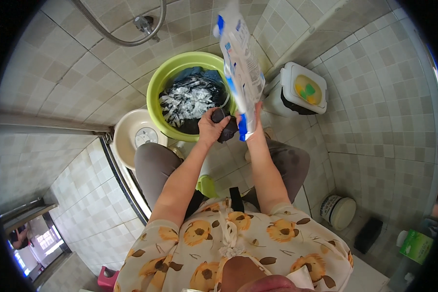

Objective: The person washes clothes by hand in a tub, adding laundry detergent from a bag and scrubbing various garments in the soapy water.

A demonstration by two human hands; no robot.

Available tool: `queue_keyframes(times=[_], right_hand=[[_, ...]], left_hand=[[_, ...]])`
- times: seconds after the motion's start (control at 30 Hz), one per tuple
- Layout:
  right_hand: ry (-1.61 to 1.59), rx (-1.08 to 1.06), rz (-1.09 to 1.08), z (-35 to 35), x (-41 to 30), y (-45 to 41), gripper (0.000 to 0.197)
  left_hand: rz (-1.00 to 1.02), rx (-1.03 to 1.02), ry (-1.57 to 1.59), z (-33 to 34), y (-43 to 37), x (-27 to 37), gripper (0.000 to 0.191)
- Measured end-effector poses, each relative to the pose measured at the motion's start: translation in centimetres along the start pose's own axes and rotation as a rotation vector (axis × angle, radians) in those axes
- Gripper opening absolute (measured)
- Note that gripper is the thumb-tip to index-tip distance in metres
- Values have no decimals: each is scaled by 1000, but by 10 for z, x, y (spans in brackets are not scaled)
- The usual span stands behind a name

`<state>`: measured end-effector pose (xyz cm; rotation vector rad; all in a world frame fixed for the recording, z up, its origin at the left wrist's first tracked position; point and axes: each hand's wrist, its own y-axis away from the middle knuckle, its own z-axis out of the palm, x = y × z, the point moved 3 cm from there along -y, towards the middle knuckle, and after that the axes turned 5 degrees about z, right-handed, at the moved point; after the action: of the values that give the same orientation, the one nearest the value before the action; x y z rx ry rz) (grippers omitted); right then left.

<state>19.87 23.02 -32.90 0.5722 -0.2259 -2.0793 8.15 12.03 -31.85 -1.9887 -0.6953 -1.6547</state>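
Note:
Over the near right rim of a lime-green plastic basin (156, 120), my left hand (210, 126) grips a bunched dark cloth (226, 126). A white and blue plastic pouch (242, 62) stands tall in my right hand (256, 127), which supports its lower end; the fingers behind it are partly hidden. Inside the basin lie wet dark clothes (189, 96), some black-and-white patterned, with blue fabric at the far side.
A cream basin (122, 140) sits left, by a metal door track (126, 179). At right stands a white lidded bin (323, 85). A metal shower hose (127, 43) hangs on the tiled wall. A small white tub (343, 213) and a black block (368, 235) lie lower right.

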Motion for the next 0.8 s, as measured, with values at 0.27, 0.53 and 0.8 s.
queue_keyframes(times=[0.27,0.53,0.8], right_hand=[[-28,301,71,-22,-4,13,41],[-322,277,247,-69,-35,5,42],[-282,28,562,-102,-71,-25,40]], left_hand=[[-333,89,216,-16,-1,30,47],[-328,-184,242,-58,-19,130,42],[-515,-48,206,-85,-28,113,47]])
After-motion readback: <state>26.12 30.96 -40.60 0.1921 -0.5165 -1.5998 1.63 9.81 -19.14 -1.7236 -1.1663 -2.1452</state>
